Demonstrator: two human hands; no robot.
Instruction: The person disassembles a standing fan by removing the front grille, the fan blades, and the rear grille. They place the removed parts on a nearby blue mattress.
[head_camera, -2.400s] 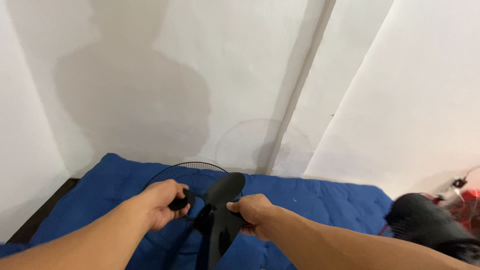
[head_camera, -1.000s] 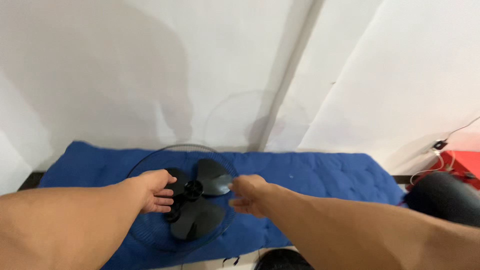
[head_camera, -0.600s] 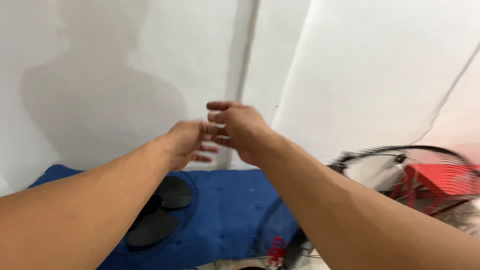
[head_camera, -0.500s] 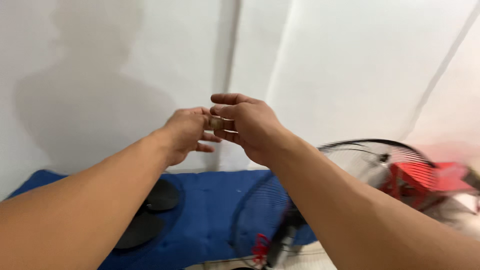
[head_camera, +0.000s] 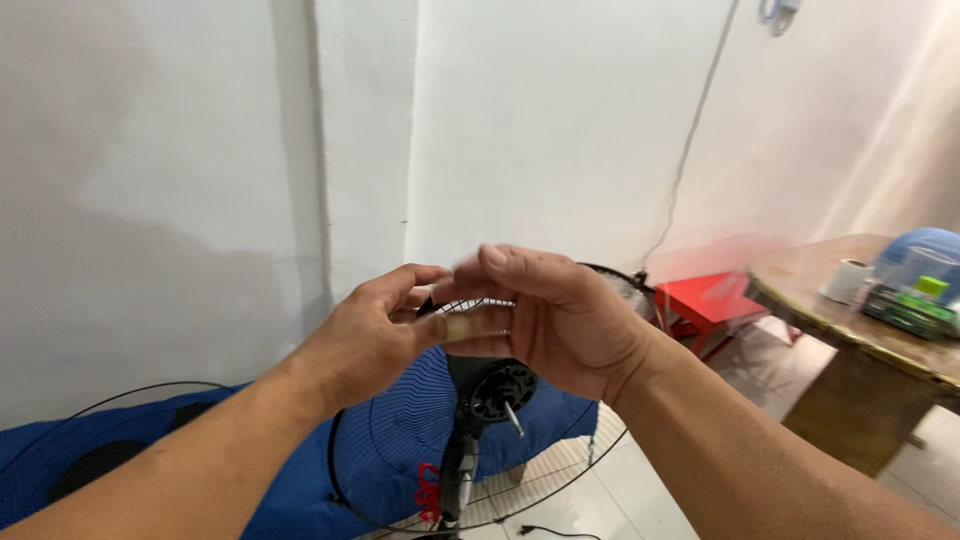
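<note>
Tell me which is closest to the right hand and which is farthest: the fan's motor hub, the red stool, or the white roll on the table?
From the right hand, seen by the head camera:
1. Fan motor hub, just below the hand.
2. Red stool, off to the right by the wall.
3. White roll, far right on the wooden table.
</note>
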